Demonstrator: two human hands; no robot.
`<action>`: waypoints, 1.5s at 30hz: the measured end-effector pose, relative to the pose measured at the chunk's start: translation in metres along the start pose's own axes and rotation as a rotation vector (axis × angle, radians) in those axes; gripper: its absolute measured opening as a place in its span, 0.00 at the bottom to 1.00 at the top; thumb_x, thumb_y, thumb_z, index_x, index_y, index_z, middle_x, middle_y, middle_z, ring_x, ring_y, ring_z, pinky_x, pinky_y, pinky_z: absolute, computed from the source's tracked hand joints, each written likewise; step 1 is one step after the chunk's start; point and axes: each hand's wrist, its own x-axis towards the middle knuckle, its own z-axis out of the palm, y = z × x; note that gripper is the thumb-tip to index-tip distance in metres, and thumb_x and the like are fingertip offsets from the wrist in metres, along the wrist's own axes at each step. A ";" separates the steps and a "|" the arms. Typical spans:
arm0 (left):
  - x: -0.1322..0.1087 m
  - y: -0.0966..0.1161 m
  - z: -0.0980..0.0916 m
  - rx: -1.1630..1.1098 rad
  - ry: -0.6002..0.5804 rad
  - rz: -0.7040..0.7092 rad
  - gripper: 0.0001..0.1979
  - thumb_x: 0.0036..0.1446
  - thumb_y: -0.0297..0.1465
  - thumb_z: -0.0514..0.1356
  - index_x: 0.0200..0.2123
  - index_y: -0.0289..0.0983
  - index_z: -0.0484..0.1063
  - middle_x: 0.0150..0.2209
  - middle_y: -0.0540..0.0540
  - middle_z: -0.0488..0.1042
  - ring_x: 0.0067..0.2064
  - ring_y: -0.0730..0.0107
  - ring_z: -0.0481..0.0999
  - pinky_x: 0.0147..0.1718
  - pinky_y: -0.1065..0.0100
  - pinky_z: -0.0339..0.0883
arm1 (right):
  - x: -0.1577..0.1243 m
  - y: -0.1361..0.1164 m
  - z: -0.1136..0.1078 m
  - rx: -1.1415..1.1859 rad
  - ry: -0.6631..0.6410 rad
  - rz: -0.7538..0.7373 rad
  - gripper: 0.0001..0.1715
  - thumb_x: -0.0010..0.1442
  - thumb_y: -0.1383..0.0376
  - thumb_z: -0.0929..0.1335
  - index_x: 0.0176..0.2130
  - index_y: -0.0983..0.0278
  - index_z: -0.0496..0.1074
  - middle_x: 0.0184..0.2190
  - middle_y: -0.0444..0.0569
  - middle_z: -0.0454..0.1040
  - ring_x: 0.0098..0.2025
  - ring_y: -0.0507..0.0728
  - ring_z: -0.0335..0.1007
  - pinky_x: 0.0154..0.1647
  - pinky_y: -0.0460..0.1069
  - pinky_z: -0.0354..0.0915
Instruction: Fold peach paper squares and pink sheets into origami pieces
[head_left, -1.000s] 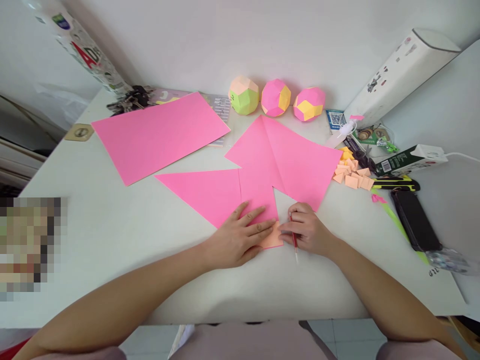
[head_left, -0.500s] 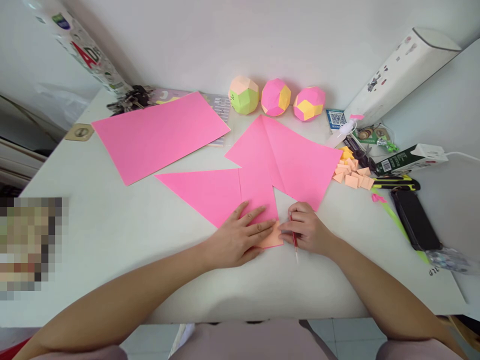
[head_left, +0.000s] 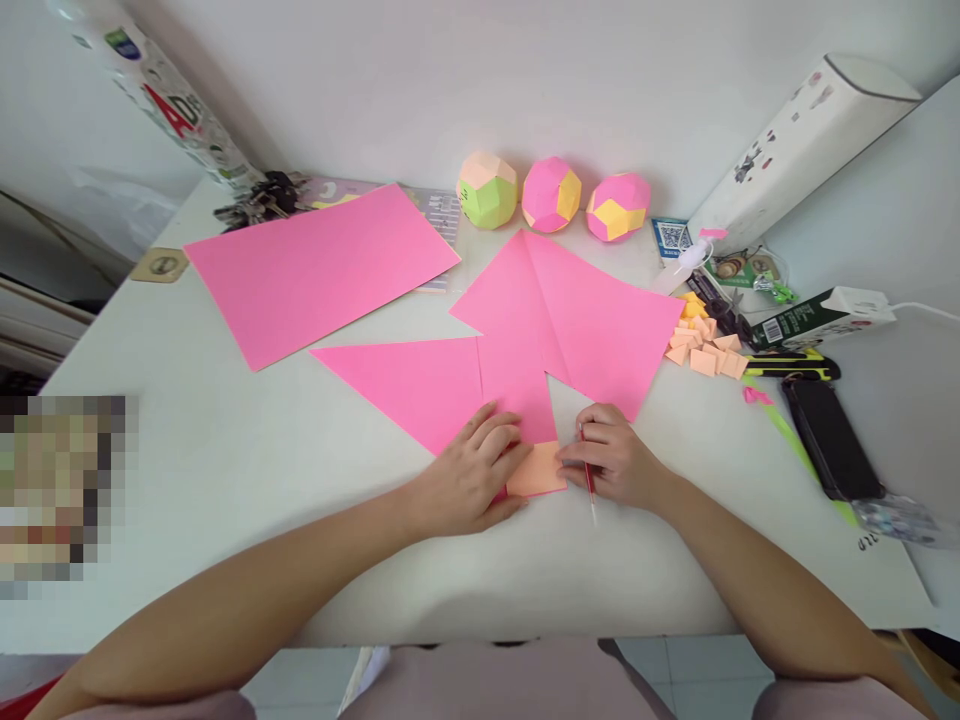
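My left hand (head_left: 469,470) rests on the near corner of a folded pink sheet (head_left: 517,345), its fingers curled back with the tips at the left edge of a small orange paper square (head_left: 536,470). My right hand (head_left: 611,458) is closed round a thin red pen (head_left: 587,470), pinched between thumb and fingers, its tip at the right edge of the orange square. The square lies flat on the white table (head_left: 225,470), partly on the pink sheet's corner.
A large flat pink sheet (head_left: 319,270) lies at the back left, keys (head_left: 262,198) behind it. Three paper polyhedra (head_left: 551,195) stand by the wall. At right: small orange squares (head_left: 705,350), a utility knife (head_left: 791,368), a black phone (head_left: 829,440), a carton (head_left: 821,318).
My left fingers have drawn back and curled, uncovering more of the orange square. My right hand and the pen have stayed in place.
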 end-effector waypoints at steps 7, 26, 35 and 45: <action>0.001 0.000 -0.001 -0.049 0.033 -0.013 0.22 0.59 0.41 0.54 0.51 0.32 0.62 0.41 0.40 0.65 0.51 0.52 0.63 0.59 0.39 0.51 | 0.000 0.000 0.001 -0.005 -0.004 -0.001 0.07 0.58 0.61 0.69 0.31 0.62 0.75 0.19 0.44 0.64 0.36 0.57 0.63 0.38 0.52 0.61; 0.002 0.000 -0.001 -0.050 0.044 0.000 0.20 0.58 0.37 0.54 0.50 0.31 0.63 0.41 0.40 0.63 0.50 0.53 0.62 0.59 0.39 0.52 | 0.000 0.000 0.000 -0.003 0.012 -0.006 0.07 0.58 0.62 0.70 0.31 0.62 0.75 0.19 0.44 0.63 0.35 0.57 0.62 0.37 0.53 0.61; 0.004 0.001 -0.003 -0.062 0.073 0.015 0.18 0.54 0.29 0.54 0.49 0.32 0.62 0.40 0.41 0.61 0.49 0.54 0.61 0.57 0.39 0.54 | 0.000 0.001 0.001 -0.007 0.004 -0.011 0.08 0.59 0.61 0.69 0.31 0.63 0.75 0.19 0.44 0.63 0.35 0.56 0.62 0.38 0.52 0.61; 0.003 0.000 -0.001 -0.057 0.072 0.016 0.19 0.53 0.28 0.54 0.49 0.32 0.62 0.40 0.41 0.61 0.49 0.54 0.61 0.58 0.39 0.53 | 0.000 0.000 0.001 -0.006 0.005 -0.010 0.09 0.59 0.60 0.69 0.31 0.63 0.75 0.19 0.45 0.64 0.35 0.57 0.62 0.37 0.53 0.62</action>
